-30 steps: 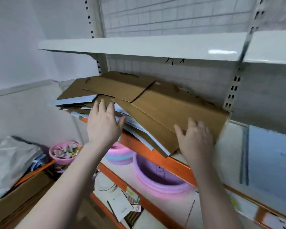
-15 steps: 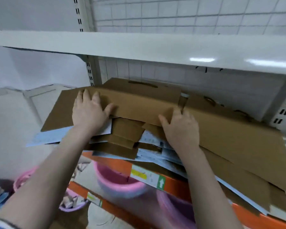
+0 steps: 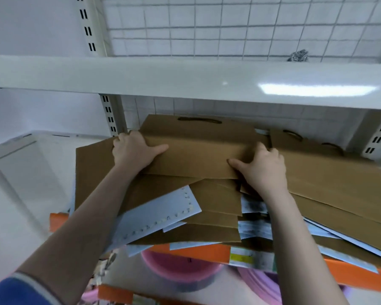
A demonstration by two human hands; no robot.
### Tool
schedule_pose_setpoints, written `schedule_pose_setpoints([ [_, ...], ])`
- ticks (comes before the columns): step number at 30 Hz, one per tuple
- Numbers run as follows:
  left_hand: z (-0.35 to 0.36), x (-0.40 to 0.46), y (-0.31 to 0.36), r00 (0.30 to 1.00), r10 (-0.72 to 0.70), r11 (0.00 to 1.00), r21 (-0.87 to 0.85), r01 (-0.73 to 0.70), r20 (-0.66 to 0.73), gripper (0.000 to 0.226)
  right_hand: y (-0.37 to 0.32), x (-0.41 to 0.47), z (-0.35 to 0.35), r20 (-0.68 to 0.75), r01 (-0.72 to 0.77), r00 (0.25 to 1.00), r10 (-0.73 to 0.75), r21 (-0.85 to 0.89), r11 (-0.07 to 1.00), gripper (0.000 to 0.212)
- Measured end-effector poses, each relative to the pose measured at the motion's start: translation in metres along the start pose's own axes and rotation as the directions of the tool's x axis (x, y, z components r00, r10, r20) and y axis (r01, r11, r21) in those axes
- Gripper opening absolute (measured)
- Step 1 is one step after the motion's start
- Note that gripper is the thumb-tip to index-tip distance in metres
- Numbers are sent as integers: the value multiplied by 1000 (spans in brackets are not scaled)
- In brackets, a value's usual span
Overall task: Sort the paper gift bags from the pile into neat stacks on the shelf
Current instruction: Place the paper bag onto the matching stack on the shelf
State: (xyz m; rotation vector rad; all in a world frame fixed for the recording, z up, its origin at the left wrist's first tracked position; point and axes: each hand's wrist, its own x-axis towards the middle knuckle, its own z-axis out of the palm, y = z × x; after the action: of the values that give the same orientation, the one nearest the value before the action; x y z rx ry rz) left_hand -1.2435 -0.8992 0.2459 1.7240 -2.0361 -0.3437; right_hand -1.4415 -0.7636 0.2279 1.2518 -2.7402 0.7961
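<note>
A messy pile of flat paper gift bags (image 3: 185, 208) lies on the orange-edged shelf (image 3: 198, 253), brown ones mixed with pale blue ones (image 3: 161, 214). On top sits a folded brown bag (image 3: 198, 150) with dark cord handles at its far edge. My left hand (image 3: 134, 148) grips this bag's left end, thumb on top and fingers curled over its far corner. My right hand (image 3: 262, 167) grips its right end, thumb on the top face and fingers tucked round the edge. Another brown bag (image 3: 330, 170) lies to the right.
A white shelf board (image 3: 185, 82) hangs close above the pile, with a wire grid back panel (image 3: 229, 27) and slotted uprights (image 3: 109, 115). Pink and purple plastic basins (image 3: 180, 269) stand on the shelf below. A white wall is at the left.
Both hands have slid further back along the top brown bag and closed round its two ends. The view has moved closer to the shelf.
</note>
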Motion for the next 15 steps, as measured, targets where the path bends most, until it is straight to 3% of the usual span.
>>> schedule_pose_setpoints([
  [6,3,10,-5,998,-33,980,-199,23,-47,82,4,9,-6,-35,-68,997,73,131,989,71],
  [12,-9,1,-1,991,-84,908,-418,31,-108,62,12,18,-11,-21,-106,993,117,297,949,69],
  [15,-16,-6,1,982,-124,870,-491,40,-139,65,16,19,-15,-16,-91,994,105,370,925,65],
])
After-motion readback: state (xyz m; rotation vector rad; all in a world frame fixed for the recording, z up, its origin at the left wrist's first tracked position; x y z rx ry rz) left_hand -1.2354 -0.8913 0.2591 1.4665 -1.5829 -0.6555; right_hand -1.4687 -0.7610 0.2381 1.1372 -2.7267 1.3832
